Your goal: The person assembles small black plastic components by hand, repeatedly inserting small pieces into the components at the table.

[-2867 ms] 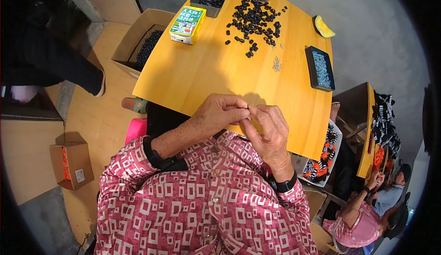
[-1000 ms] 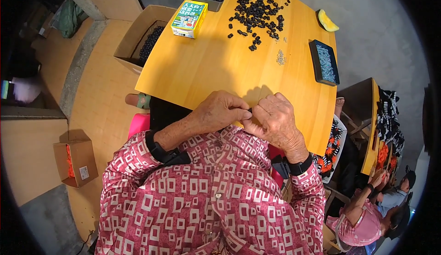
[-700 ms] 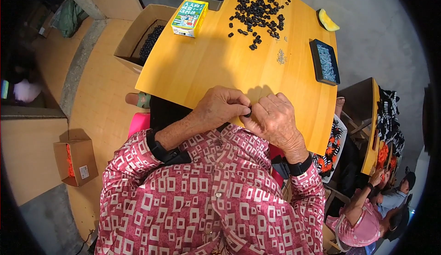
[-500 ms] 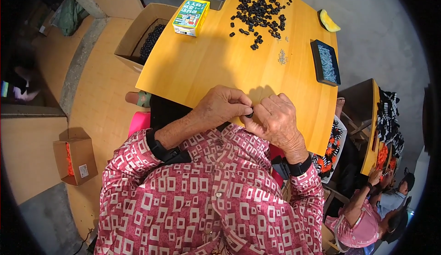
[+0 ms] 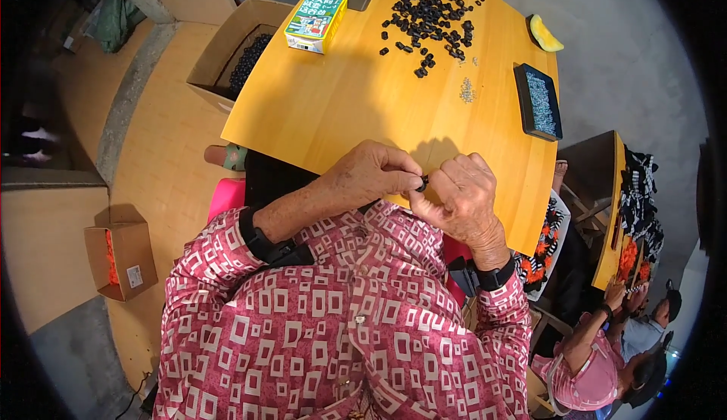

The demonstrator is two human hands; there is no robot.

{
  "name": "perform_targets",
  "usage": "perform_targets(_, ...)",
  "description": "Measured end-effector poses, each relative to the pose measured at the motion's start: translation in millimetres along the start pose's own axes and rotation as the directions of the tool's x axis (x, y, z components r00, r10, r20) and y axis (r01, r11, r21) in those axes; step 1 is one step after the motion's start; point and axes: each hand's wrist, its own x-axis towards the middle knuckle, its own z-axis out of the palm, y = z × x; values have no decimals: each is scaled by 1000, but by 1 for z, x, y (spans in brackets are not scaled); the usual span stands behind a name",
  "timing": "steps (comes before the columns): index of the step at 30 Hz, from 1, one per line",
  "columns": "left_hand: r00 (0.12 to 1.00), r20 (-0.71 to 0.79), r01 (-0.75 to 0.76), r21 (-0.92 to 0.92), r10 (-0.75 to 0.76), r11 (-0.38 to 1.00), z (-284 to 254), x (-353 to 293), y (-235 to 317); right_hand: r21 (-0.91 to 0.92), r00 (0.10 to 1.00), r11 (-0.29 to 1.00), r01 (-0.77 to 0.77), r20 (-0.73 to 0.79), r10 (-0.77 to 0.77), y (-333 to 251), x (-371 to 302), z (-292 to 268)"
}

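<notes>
Close to the table's near edge, my left hand (image 5: 369, 171) pinches a small black piece (image 5: 422, 184) between thumb and fingertips. My right hand (image 5: 460, 196) meets it there with curled fingers, its thumb and forefinger closed on the same piece. Fingers cover most of the piece, so its exact shape is hidden. Farther up the table lies a loose heap of similar small black parts (image 5: 430, 18), with tiny silvery bits (image 5: 467, 91) just below it. A black tray (image 5: 521, 90) of small metallic pieces stands at the right edge.
The wooden table (image 5: 303, 121) also bears a yellow-and-green carton (image 5: 315, 23), a grey bin (image 5: 353, 0) of black parts and a melon slice (image 5: 544, 35). Cardboard boxes (image 5: 204, 64) stand at left. On the right, a person in pink (image 5: 587, 371) works at another table (image 5: 612, 246).
Both hands have shifted slightly to the right with the small black piece still between them. The objects on the table have kept their places.
</notes>
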Motion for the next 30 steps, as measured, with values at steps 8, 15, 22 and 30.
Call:
perform_targets(8,999,-32,26,193,-20,981,2,-3,-6,0,997,1000,10,77,-10,0,-4,5)
perform_targets(15,996,-48,-70,129,77,989,3,1,-9,2,999,1000,-5,37,4,0,-8,11)
perform_targets(22,999,-33,-28,-72,26,997,1,2,5,95,995,992,-84,-35,88,-4,-4,11)
perform_targets(30,974,-91,-199,89,207,976,19,12,17,218,985,971,-99,-118,127,-13,13,31)
